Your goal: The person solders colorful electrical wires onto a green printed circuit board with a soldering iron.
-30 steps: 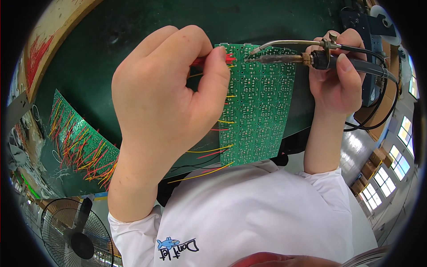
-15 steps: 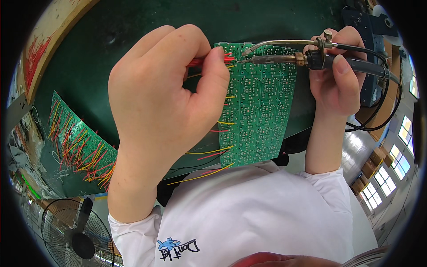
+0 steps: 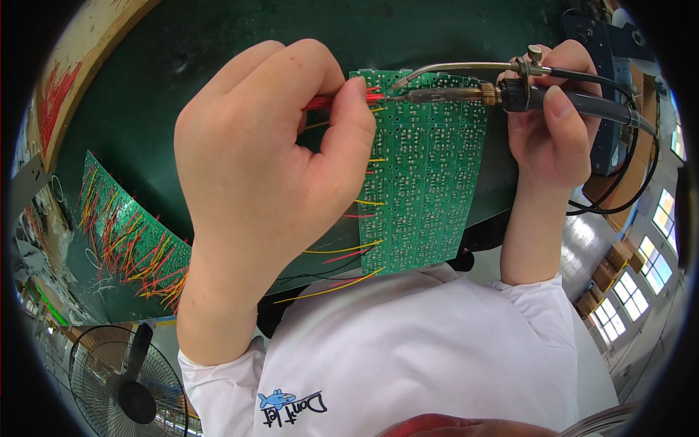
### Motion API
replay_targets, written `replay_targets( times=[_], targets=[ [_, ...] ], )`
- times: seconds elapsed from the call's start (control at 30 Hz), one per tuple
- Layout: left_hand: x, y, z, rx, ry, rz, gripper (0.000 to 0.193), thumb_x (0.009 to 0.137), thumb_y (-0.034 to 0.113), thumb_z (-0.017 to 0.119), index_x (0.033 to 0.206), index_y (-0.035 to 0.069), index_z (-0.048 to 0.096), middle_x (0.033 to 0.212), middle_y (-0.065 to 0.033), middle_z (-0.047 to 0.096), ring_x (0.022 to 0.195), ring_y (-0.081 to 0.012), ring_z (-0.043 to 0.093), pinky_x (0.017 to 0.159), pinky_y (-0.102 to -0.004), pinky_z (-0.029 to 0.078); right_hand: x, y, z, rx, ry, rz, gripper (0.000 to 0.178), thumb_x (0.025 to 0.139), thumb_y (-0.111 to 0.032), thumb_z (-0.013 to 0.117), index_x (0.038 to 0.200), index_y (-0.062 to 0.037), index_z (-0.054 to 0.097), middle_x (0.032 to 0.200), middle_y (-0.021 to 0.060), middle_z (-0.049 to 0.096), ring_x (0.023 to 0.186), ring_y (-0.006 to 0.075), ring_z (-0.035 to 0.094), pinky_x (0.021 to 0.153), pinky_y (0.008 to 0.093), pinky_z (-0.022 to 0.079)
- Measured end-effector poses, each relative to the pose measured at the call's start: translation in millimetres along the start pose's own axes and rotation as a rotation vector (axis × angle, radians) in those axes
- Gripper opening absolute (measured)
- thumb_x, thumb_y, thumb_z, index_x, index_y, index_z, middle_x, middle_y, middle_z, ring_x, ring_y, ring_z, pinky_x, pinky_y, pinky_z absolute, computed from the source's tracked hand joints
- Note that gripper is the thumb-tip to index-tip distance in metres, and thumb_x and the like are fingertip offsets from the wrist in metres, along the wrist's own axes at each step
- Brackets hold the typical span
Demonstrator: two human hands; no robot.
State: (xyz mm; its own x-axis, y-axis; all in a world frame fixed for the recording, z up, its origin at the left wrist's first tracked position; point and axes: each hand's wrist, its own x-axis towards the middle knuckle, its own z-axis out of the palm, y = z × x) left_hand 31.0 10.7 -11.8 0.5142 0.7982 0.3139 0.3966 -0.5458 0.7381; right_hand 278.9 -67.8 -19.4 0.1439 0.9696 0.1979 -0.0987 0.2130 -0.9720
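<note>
**Pinching red wires (image 3: 320,103) and gripping a soldering iron (image 3: 489,94) over a green circuit board (image 3: 422,175)**

Clasping the red wires between thumb and curled forefinger of the left hand (image 3: 269,146), by the board's far left corner. Grasping the iron's dark handle in the right hand (image 3: 550,138), pointing the tip leftward, just beside the wire ends, contact being too small to tell. Seeing the board crossing the front edge of the dark green surface (image 3: 437,36), with yellow wires (image 3: 371,202) sticking out along its left side. Noticing a second board (image 3: 138,222), bristling with wires, near the surface's front left corner.
</note>
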Motion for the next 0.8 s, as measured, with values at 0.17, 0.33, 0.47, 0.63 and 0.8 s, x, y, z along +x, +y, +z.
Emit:
replay_targets(
  times=[0.17,0.33,0.47,0.63,0.8],
  targets=[
    [-0.1,0.7,-0.3,0.004,-0.003,-0.01,0.015,0.082,0.0,0.07,0.074,0.002,0.058,0.062,-0.0019,0.05,0.054,-0.0099,0.042,0.049,-0.0247,0.032,0.8,1.3,-8.6,0.128,-0.047,0.009,0.02,0.088,-0.014,0.057,0.099,-0.0006,0.047,0.086,0.012,0.052,0.067,0.0141,0.049,0.064,0.0257,0.042],
    [-0.1,1.1,-0.7,-0.008,-0.004,-0.008,0.015,0.082,0.0,0.071,0.074,0.002,0.058,0.063,-0.0019,0.051,0.054,-0.0099,0.042,0.05,-0.0244,0.032,1.7,1.5,-9.4,0.116,-0.065,0.017,0.019,0.088,-0.014,0.056,0.099,-0.001,0.047,0.084,0.0119,0.051,0.067,0.0145,0.049,0.066,0.0269,0.042],
    [0.0,1.1,-0.9,0.003,-0.007,0.009,0.015,0.082,0.0,0.071,0.075,0.002,0.059,0.063,-0.0019,0.052,0.054,-0.0099,0.044,0.05,-0.0244,0.033,1.4,1.7,-9.5,0.127,-0.068,0.016,0.02,0.089,-0.015,0.056,0.099,-0.0009,0.047,0.085,0.012,0.051,0.067,0.0145,0.049,0.066,0.027,0.042],
    [-0.6,0.7,1.1,0.009,0.006,0.004,0.015,0.082,0.0,0.072,0.075,0.002,0.059,0.064,-0.0018,0.053,0.055,-0.0096,0.044,0.049,-0.0241,0.033,0.4,0.4,-9.2,0.108,-0.047,0.041,0.019,0.089,-0.014,0.056,0.099,-0.0007,0.046,0.085,0.0117,0.051,0.067,0.0145,0.049,0.066,0.0274,0.042],
    [-0.6,-0.6,1.5,0.016,0.023,0.032,0.016,0.081,0.0,0.073,0.074,0.002,0.058,0.064,-0.0011,0.054,0.054,-0.009,0.043,0.049,-0.0237,0.032,1.0,5.2,-11.9,0.123,-0.088,-0.015,0.021,0.089,-0.014,0.057,0.1,0.0001,0.047,0.087,0.0122,0.051,0.067,0.0139,0.048,0.064,0.0257,0.041]
  ],
)
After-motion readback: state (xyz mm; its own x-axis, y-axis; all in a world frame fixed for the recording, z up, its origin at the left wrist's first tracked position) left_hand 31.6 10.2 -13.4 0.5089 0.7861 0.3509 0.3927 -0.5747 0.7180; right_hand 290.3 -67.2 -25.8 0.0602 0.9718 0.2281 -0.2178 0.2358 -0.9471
